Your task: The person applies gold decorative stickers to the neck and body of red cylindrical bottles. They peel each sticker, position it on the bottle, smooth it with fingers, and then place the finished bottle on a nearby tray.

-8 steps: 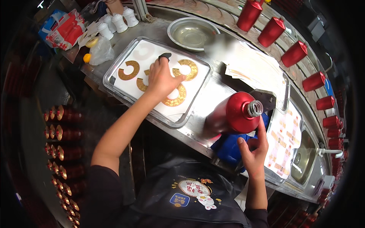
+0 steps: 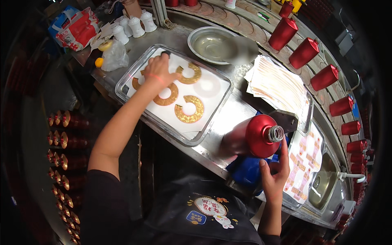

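My left hand [image 2: 158,71] reaches over a metal tray [image 2: 192,142], its fingers at the far left part of a white sheet [image 2: 163,114]. Its thumb sticks out to the right, and something black covers a fingertip. Gold C-shaped labels lie on the sheet, among them one at the front [image 2: 189,109]; one at the left is partly hidden by my hand. A red bottle [image 2: 255,136] lies tilted in a blue holder [image 2: 246,169], its uncapped neck toward me. My right hand [image 2: 275,169] is beside that neck, thumb and forefinger apart, the forefinger near the glass rim.
Behind the tray stands a metal bowl [image 2: 204,45]. White printed sheets [image 2: 273,83] are stacked at the right, and a tray of pink labels [image 2: 304,163] sits nearer. Red bottles [image 2: 304,53] line a curved conveyor. More capped bottles [image 2: 75,141] are stacked at the lower left.
My left hand has moved left and away across the tray. A pale ring shape now shows near the sheet's right side. My right hand and the bottle have barely moved.
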The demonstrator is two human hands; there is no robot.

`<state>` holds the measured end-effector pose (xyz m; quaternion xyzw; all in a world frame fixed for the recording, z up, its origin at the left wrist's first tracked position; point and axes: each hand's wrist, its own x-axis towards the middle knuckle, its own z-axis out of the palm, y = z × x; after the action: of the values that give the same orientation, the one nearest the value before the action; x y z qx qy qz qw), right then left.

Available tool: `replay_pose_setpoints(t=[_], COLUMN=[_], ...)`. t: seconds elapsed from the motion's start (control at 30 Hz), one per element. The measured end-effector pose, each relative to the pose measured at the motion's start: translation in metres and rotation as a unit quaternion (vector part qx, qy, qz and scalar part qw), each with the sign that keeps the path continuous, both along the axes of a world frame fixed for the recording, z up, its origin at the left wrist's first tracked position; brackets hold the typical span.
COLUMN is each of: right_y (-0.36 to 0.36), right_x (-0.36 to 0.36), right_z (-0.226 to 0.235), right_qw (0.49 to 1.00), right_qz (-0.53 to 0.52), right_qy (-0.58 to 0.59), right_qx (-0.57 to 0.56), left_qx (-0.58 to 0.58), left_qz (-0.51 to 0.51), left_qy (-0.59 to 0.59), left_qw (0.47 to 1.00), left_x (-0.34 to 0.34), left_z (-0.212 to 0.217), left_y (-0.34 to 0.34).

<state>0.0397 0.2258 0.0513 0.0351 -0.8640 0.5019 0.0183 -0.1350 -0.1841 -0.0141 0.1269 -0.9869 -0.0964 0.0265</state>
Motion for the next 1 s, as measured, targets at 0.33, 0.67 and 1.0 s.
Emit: replay_pose_setpoints(t=[0.33,0.67,1.0], right_y=[0.013,0.008,-0.048], right_x=[0.002,0.012,0.041], right_z=[-0.01,-0.004,0.023], right_qw=[0.998,0.998,0.978], right_qz=[-0.03,-0.044,0.18], right_qy=[-0.031,-0.014,-0.051], right_qx=[-0.049,-0.043,-0.095], left_qx=[-0.015,0.023,0.254], left_qz=[0.094,0.136,0.007], left_qy=[-0.009,0.125,0.196], left_qw=[0.995,0.983,0.947], left_x=[-0.042,-0.058,0.02], left_z=[-0.016,-0.024,0.053], left_y=[-0.073,-0.089,-0.009])
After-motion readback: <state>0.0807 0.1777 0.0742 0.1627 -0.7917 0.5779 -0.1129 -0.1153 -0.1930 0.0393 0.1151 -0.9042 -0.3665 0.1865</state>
